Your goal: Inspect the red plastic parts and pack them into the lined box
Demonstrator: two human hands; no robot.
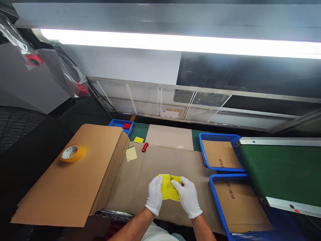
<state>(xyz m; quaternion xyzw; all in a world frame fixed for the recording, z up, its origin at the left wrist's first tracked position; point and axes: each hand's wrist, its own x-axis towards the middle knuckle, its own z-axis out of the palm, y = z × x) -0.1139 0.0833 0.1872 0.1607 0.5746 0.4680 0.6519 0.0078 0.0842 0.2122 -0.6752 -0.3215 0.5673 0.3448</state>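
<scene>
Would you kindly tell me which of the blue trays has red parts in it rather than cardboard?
The small blue tray at the far end, behind the cardboard stack; it holds red parts, while the two on the right hold cardboard.

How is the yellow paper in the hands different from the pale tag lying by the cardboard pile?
The yellow paper is bright yellow, printed all over and held up by the left hand and right hand. The pale tag is cream, mostly blank and lies flat, untouched. Both are small paper slips.

Bare flat cardboard [160,160] ahead of hands; cardboard stack [75,177] left, blue trays [213,187] and conveyor [281,170] right.
</scene>
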